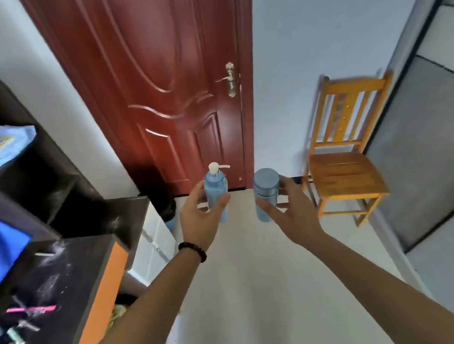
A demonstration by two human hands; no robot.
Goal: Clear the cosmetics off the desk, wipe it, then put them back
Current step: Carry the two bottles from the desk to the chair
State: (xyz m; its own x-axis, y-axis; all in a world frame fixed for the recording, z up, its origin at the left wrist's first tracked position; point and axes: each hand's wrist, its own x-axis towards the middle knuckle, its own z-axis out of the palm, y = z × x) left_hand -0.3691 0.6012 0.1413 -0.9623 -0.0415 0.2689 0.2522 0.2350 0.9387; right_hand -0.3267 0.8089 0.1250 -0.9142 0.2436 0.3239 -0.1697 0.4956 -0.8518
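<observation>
My left hand (201, 222) grips a light blue pump bottle (216, 191) with a white pump head, held upright in the air. My right hand (291, 213) grips a blue bottle (265, 193) with a grey-blue round cap, also upright. Both bottles hang over the floor, in front of the door and away from the dark desk (73, 265) at the lower left. On the desk lie several small cosmetics, among them a pink stick (31, 309) and a pale green tube (16, 339). A bead bracelet sits on my left wrist.
A red-brown door (164, 81) stands shut ahead. A wooden chair (347, 162) stands at the right by the wall. A dark shelf holds a blue wipes pack (4, 146) at the left. A blue screen (1, 246) rests on the desk. A sliding wardrobe fills the far right.
</observation>
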